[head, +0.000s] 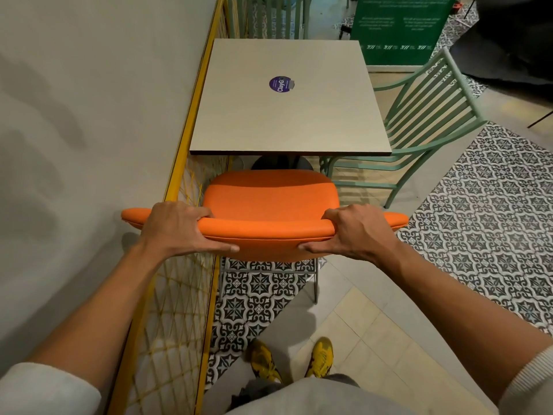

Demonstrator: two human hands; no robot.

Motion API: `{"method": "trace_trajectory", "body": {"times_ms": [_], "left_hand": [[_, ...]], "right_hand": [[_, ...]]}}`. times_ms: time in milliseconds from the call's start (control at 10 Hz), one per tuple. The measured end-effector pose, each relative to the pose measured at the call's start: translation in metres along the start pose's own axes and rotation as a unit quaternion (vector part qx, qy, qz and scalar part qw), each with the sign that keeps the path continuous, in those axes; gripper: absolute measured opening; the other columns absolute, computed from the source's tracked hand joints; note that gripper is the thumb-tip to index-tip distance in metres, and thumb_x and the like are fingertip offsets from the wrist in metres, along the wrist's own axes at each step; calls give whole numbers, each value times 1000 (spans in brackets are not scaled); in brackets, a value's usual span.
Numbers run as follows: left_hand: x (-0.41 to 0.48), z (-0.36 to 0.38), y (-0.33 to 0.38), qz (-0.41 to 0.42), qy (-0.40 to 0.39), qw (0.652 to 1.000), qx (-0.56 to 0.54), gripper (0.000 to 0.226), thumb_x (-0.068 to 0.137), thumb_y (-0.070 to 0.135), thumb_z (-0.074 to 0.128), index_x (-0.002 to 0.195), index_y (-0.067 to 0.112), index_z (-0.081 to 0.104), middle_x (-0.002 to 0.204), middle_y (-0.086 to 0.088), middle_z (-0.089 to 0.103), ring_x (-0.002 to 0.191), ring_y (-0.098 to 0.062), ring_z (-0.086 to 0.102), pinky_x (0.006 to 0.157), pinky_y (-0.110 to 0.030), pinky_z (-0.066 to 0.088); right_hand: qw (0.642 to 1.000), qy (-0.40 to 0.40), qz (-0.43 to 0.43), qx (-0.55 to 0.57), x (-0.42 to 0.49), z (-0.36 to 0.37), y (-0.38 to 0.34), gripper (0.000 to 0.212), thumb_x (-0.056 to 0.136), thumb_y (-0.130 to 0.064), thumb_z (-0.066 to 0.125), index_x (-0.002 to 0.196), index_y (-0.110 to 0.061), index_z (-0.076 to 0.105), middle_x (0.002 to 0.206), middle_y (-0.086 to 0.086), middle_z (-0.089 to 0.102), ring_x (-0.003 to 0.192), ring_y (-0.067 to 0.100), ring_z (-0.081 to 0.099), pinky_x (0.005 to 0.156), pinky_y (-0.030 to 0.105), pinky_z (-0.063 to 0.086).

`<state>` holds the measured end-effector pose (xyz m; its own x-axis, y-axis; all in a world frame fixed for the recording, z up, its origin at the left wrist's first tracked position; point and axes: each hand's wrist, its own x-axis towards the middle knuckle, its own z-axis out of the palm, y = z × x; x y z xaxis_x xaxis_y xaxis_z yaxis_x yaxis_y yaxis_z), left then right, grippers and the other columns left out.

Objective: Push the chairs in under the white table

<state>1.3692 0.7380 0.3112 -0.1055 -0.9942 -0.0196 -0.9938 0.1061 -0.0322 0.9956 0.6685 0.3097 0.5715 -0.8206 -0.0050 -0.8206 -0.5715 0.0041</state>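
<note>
An orange padded chair (269, 199) stands in front of me, its seat's front edge just at the near edge of the white square table (287, 115). My left hand (176, 229) grips the left part of its curved backrest. My right hand (356, 232) grips the right part, thumbs behind and fingers over the top. A pale green slatted metal chair (425, 109) stands at the table's right side, angled, its seat partly under the tabletop. Another green slatted chair (269, 16) is at the far end of the table.
A white wall (89, 115) and a yellow wire railing (191, 139) run close along the left of the table and chair. A green sign board (401, 28) stands at the back right. Patterned floor tiles (493, 220) lie to the right; my yellow shoes (293, 359) are below.
</note>
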Motion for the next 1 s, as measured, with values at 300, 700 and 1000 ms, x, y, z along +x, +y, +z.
{"method": "trace_trajectory", "body": {"times_ms": [300, 700, 1000], "left_hand": [[1, -16, 22, 12, -49, 998, -31, 96, 50, 118, 37, 99, 44, 74, 70, 21, 68, 69, -6, 67, 69, -28, 56], [63, -40, 150, 112, -62, 990, -57, 115, 53, 118, 27, 138, 50, 64, 122, 19, 77, 110, -15, 73, 85, -36, 58], [129, -49, 315, 112, -46, 991, -63, 109, 59, 116, 23, 139, 53, 61, 126, 12, 78, 114, -24, 74, 90, -42, 55]], "right_hand": [[1000, 1, -9, 24, 0, -4, -2, 110, 61, -115, 26, 122, -34, 71, 87, -8, 75, 72, 17, 68, 65, 35, 58], [999, 27, 25, 21, -49, -6, 88, 93, 71, -110, 29, 109, -34, 68, 89, -12, 72, 73, 15, 66, 66, 35, 60], [989, -99, 102, 42, -132, 16, 250, 128, 60, -115, 22, 149, -30, 55, 131, 2, 75, 114, 29, 72, 93, 45, 57]]}}
